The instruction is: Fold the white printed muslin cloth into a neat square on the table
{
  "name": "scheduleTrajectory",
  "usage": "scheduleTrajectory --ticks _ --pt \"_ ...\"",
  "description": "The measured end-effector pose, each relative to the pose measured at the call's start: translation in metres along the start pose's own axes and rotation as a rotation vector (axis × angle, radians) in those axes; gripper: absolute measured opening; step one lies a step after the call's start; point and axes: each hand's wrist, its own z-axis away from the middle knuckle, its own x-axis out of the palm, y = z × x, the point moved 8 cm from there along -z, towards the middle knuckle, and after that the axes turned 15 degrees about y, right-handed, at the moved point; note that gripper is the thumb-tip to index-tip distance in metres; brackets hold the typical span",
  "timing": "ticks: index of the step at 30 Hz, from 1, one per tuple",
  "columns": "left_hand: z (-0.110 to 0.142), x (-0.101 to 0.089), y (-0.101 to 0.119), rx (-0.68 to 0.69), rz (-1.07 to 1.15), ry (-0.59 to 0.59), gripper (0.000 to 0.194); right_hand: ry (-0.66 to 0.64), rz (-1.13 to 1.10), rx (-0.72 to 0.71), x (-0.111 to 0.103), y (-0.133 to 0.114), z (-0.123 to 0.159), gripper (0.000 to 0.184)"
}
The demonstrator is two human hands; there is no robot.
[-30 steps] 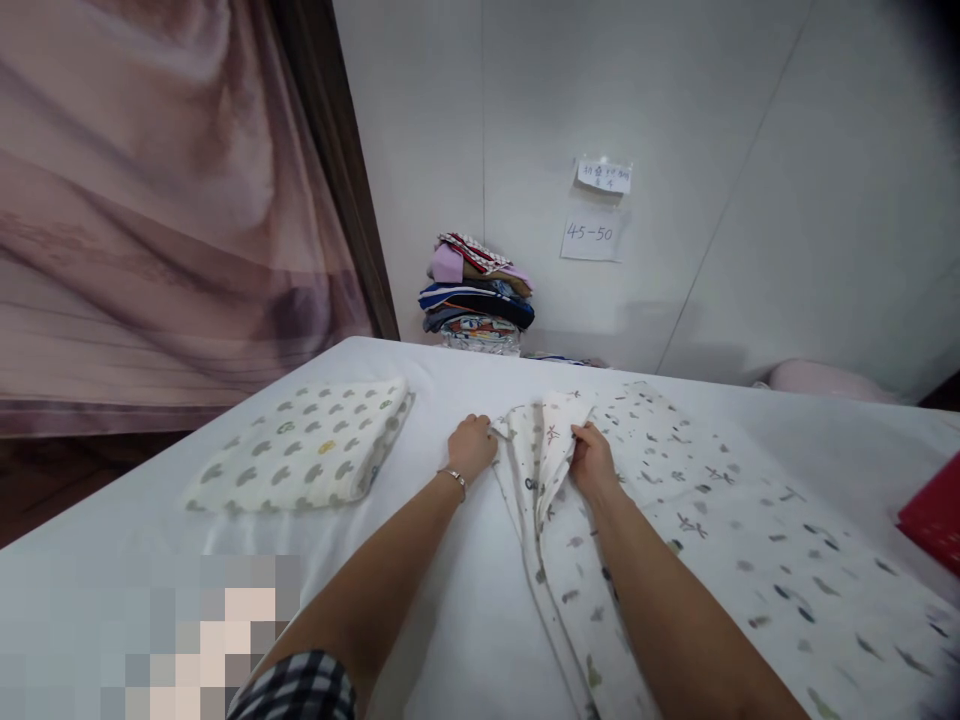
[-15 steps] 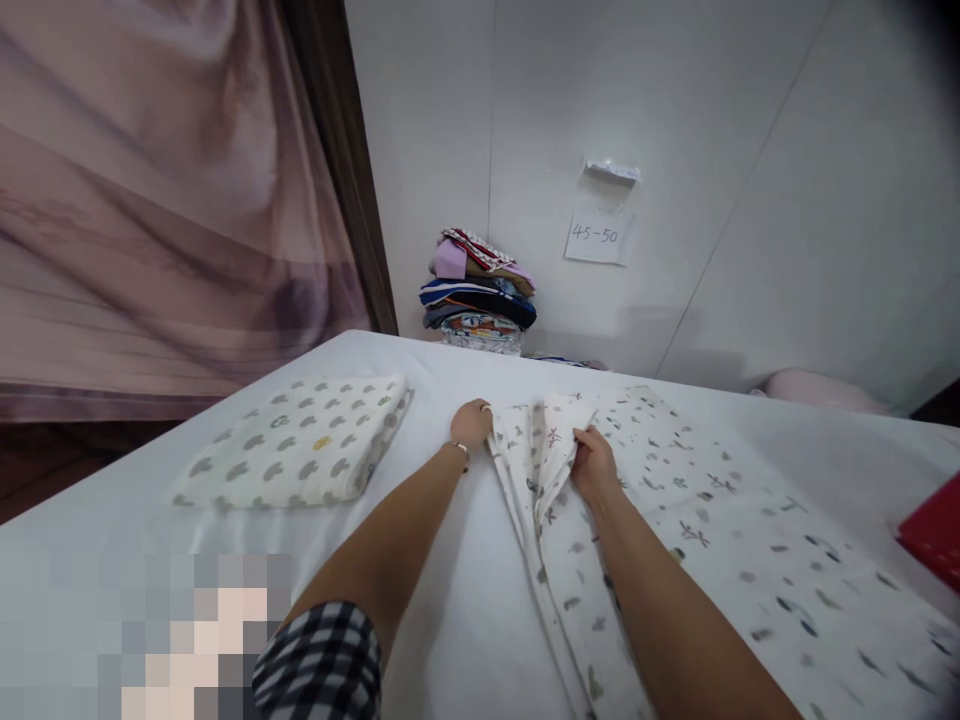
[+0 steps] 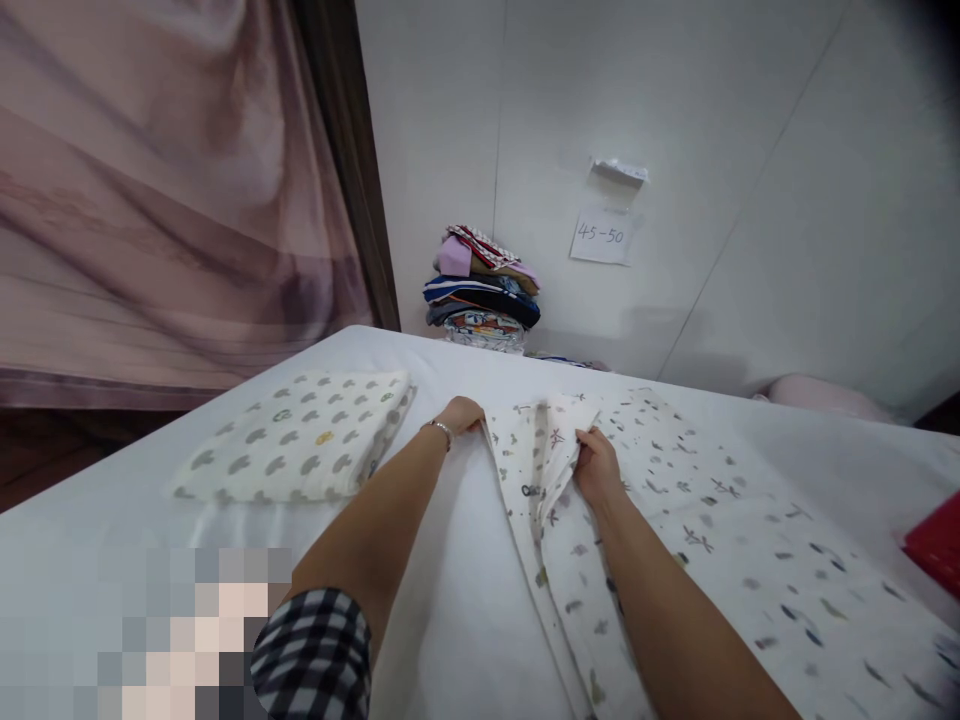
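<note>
The left hand, fingers closed on the far left corner of the white printed cotton cloth, has drawn it further left than a moment ago, opening the fold; the right hand still pinches the fold's other side. The cloth runs from near the white-covered table's far edge toward its near side. Bare sheet separates it from the folded white mushroom-print cloth at the left edge.

Worn on the head, the single camera looks forward and down from over the near side of the white desk, with the printed cloth within arm's reach, the wall farther off at twelve o'clock and the curtain at ten.
</note>
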Motion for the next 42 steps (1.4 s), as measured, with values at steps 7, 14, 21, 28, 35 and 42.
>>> scheduleTrajectory --ticks 7,14,21,28,35,42 --pt "0.021 0.001 -0.004 -0.059 0.042 -0.164 0.011 -0.081 0.161 -0.146 0.011 -0.014 0.000 0.020" --pt "0.030 -0.001 -0.011 -0.105 0.192 -0.086 0.014 -0.229 0.973 -0.544 0.068 -0.023 0.015 0.016" --pt "0.022 0.007 -0.023 -0.089 0.201 -0.027 0.018 -0.498 1.709 -0.673 0.121 0.039 0.031 0.020" --pt "0.019 0.008 -0.024 -0.035 0.151 -0.010 0.022 -0.497 1.787 -0.685 0.121 0.062 0.026 0.028" --pt "0.020 0.008 -0.022 0.007 0.108 0.009 0.022 -0.474 1.722 -0.705 0.121 0.059 0.027 0.028" --pt "0.016 0.008 -0.023 0.034 0.086 0.037 0.021 -0.456 1.695 -0.663 0.122 0.063 0.026 0.030"
